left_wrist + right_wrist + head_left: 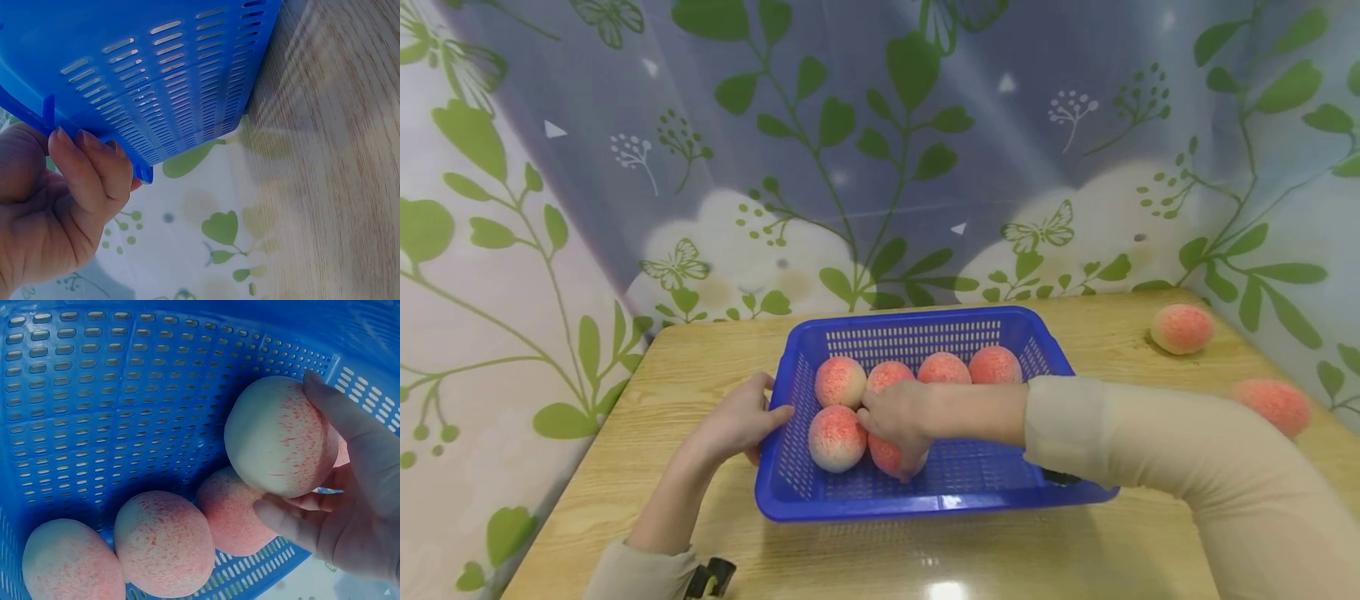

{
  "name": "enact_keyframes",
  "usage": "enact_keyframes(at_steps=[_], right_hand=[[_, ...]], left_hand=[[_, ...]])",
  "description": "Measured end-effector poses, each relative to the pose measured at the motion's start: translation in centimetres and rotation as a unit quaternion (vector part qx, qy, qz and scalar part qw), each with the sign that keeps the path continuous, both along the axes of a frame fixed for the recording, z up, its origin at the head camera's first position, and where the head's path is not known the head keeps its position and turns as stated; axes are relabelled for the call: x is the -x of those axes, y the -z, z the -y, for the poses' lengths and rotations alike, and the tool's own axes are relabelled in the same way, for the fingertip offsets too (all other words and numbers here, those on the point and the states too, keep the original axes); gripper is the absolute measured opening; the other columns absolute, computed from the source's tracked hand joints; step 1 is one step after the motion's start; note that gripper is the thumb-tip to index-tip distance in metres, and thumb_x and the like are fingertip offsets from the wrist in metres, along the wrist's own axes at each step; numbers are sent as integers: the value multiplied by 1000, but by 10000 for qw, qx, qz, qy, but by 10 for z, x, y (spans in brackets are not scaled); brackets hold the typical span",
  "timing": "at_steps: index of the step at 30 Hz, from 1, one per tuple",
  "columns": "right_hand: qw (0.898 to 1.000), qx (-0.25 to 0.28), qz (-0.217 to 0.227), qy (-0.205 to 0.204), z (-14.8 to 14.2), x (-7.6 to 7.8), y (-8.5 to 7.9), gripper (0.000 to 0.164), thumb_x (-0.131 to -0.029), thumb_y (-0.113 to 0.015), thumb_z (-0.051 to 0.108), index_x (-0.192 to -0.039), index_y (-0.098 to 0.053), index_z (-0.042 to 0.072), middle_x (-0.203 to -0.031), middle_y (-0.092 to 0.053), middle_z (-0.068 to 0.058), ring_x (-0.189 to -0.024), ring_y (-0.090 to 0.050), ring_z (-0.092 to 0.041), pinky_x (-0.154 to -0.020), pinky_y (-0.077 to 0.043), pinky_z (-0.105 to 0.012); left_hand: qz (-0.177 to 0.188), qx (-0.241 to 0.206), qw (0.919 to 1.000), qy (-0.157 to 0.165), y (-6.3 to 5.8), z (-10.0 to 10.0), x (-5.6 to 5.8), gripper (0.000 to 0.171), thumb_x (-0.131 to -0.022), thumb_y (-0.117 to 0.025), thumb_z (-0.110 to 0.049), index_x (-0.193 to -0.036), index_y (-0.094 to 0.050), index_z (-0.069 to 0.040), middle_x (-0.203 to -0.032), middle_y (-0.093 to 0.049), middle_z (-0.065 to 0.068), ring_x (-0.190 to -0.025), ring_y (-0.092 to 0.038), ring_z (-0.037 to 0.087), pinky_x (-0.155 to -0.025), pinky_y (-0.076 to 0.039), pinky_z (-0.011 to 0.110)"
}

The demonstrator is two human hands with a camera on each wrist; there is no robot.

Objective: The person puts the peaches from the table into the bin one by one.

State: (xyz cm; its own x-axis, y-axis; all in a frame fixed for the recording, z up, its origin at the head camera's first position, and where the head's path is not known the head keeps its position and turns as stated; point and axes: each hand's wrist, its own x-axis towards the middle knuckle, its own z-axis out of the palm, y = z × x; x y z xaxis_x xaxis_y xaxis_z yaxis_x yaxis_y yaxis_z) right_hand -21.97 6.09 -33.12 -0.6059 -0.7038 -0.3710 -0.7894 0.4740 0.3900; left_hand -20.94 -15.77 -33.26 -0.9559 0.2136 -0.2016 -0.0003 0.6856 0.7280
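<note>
A blue plastic basket [880, 510] with slotted walls holds several pink-and-cream peaches, a back row and a front pair at its left end. My left hand [741, 418] grips the left rim, its thumb over the top and its fingers curled underneath, as the left wrist view shows of the hand [69, 194]. Reaching inside, my right hand [897, 412] holds the right-hand peach of the front pair. In the right wrist view, thumb and fingers of this hand [359, 506] span the held peach [275, 437]. To its left sits another front peach [837, 439].
Two more peaches lie outside the basket on the right of the wooden table [700, 367]: one peach [1182, 328] near the back, another peach [1273, 405] partly behind the right sleeve. A leaf-patterned cloth [880, 167] hangs behind and beside the table.
</note>
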Motion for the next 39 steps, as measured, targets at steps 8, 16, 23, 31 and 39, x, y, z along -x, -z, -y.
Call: enact_keyframes(at_steps=[8,16,23,31,39], right_hand=[[9998,-48,-77,167,-1,-2,3,79,-65,-72,62,-120,-44,14,-108,-47,-3,-78,-53,-13,-64,-50,-23],[9987,236,321,328,-8,1,-2,74,-64,-72,63,-116,-46,16,-108,-48,0,-84,-53,-14,-62,-51,-29],[9953,745,608,68,-26,9,-24,52,-76,-69,40,-116,-54,10,-118,-51,-3,-100,-51,-17,-75,-51,-32],[9779,1871,909,209,-61,19,-44,3,-81,-59,10,-82,-57,12,-81,-52,2,-79,-51,-16,-66,-46,-33],[9523,2964,705,177,-101,21,-61,11,-80,-55,2,-77,-59,11,-72,-50,5,-67,-45,-11,-57,-42,-26]], left_hand=[[-16,9,10000,-2,1,-1,0,42,-93,-52,-13,-123,-35,10,-68,-58,15,-44,-59,19,-41,-53,35],[104,-27,9999,-23,3,-2,0,42,-93,-52,-13,-123,-34,10,-68,-59,15,-47,-60,20,-40,-52,32],[37,-61,10000,29,1,-3,-1,42,-93,-52,-12,-123,-34,12,-68,-58,16,-46,-60,20,-40,-52,33],[-71,-27,10000,56,1,-2,0,44,-93,-53,-12,-124,-34,12,-70,-57,16,-45,-59,20,-40,-52,33],[24,-80,10000,5,0,0,1,44,-93,-53,-13,-124,-33,11,-72,-56,17,-47,-60,20,-41,-53,33]])
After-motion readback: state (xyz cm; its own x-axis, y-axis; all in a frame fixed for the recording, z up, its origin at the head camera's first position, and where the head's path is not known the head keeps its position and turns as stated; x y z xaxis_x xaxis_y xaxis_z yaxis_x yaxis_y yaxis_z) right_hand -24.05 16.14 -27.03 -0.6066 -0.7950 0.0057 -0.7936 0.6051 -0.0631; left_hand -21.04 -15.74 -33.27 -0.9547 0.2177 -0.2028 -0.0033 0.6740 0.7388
